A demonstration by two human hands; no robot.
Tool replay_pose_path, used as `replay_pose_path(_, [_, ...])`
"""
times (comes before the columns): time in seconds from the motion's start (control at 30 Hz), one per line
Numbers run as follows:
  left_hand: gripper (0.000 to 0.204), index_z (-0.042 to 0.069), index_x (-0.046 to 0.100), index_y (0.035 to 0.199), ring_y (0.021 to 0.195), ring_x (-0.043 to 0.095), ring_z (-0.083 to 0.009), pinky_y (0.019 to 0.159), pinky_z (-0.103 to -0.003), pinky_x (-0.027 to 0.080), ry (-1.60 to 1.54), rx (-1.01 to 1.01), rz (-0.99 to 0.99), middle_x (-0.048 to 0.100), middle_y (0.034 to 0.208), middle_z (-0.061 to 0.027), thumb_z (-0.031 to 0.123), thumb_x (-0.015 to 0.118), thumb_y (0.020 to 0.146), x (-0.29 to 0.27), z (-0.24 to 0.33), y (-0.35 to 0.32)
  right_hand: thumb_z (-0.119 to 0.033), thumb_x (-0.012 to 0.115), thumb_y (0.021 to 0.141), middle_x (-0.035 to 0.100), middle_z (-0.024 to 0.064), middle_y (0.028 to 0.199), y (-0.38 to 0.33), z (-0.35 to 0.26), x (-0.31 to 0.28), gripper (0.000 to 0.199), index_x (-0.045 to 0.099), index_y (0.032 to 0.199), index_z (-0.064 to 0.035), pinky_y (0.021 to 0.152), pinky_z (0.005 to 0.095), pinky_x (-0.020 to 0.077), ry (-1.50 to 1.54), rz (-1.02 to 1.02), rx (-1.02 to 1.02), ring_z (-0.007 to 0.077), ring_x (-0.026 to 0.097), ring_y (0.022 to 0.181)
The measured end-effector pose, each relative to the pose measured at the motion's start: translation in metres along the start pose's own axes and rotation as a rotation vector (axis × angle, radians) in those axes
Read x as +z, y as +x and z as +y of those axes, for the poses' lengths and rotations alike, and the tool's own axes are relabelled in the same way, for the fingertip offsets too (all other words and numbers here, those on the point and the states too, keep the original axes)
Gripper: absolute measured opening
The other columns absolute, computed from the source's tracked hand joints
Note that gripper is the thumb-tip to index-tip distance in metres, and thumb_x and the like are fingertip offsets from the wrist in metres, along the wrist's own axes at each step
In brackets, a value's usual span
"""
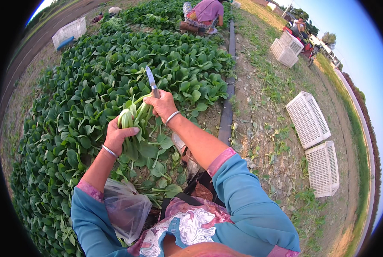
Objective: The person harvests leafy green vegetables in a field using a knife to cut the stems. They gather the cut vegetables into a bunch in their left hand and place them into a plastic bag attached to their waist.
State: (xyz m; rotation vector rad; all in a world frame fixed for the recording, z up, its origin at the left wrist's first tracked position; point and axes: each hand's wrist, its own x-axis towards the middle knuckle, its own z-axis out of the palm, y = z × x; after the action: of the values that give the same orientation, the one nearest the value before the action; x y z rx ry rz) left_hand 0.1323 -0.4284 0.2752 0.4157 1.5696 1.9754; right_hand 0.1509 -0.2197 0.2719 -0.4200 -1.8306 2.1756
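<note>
Left hand grips leafy greens; right hand holds steel knife.

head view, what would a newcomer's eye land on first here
First, the knife raised blade-up in the right hand at centre, beside the bunch of leafy greens gripped by the left hand. Next, the dense green vegetable bed filling the left, and white plastic crates lying on bare soil at right.

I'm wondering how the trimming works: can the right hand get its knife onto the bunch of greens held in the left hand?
Probably yes. The right hand holds the knife blade-up, right beside the greens gripped by the left hand, with nothing between them.
</note>
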Motion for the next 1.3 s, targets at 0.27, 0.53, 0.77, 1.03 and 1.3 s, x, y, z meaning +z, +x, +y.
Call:
replay_pose_path(0.27, [0.043,0.001,0.064,0.107,0.085,0.060,-0.0112,0.082,-0.027,0.049,0.017,0.027,0.046,0.065,0.095,-0.0007,-0.005,0.076,0.067,-0.008,-0.003,0.004,-0.020,0.073,0.068,0.064,0.0114,0.068,0.029,0.024,-0.023,0.025,0.061,0.078,-0.0013,0.064,0.0379,0.0497,-0.445,0.205,-0.323,0.0268,0.062,0.063])
replay_pose_path(0.53, [0.050,-0.001,0.061,0.112,0.085,0.061,-0.0123,0.078,-0.030,0.051,0.270,0.111,0.052,0.065,0.096,-0.0025,-0.002,0.077,0.065,-0.002,-0.008,0.007,-0.022,0.075,0.069,0.063,0.0163,0.073,0.005,0.012,-0.004,0.027,0.060,0.079,-0.0020,0.066,0.0426,0.0488,-0.645,0.022,-0.358,0.0353,0.061,0.069])
replay_pose_path(0.77, [0.053,0.003,0.058,0.117,0.089,0.060,-0.0116,0.081,-0.029,0.051,0.428,0.270,0.071,0.063,0.099,-0.0010,0.001,0.078,0.068,-0.006,-0.030,0.018,-0.011,0.073,0.076,0.062,0.0077,0.070,-0.015,0.017,0.027,0.019,0.059,0.083,0.0005,0.052,0.0327,0.0505,-0.227,-0.126,-0.112,0.0176,0.060,0.056])
replay_pose_path(1.03, [0.057,0.005,0.062,0.116,0.094,0.057,-0.0194,0.087,-0.034,0.048,0.928,0.368,0.263,0.061,0.097,-0.0070,0.022,0.086,0.068,-0.012,-0.005,0.015,-0.011,0.071,0.086,0.065,0.0052,0.076,-0.025,-0.013,0.022,0.015,0.065,0.096,-0.0011,0.048,0.0251,0.0491,0.069,-0.256,0.059,0.0117,0.062,0.056])
replay_pose_path(1.3, [0.045,0.002,0.063,0.112,0.092,0.064,-0.0130,0.085,-0.030,0.053,0.080,0.243,-0.024,0.068,0.100,-0.0038,0.003,0.081,0.071,-0.016,-0.011,0.012,-0.011,0.072,0.086,0.066,0.0043,0.074,-0.031,-0.011,0.025,0.013,0.066,0.094,-0.0024,0.047,0.0251,0.0478,0.122,-0.287,0.097,0.0127,0.064,0.059])
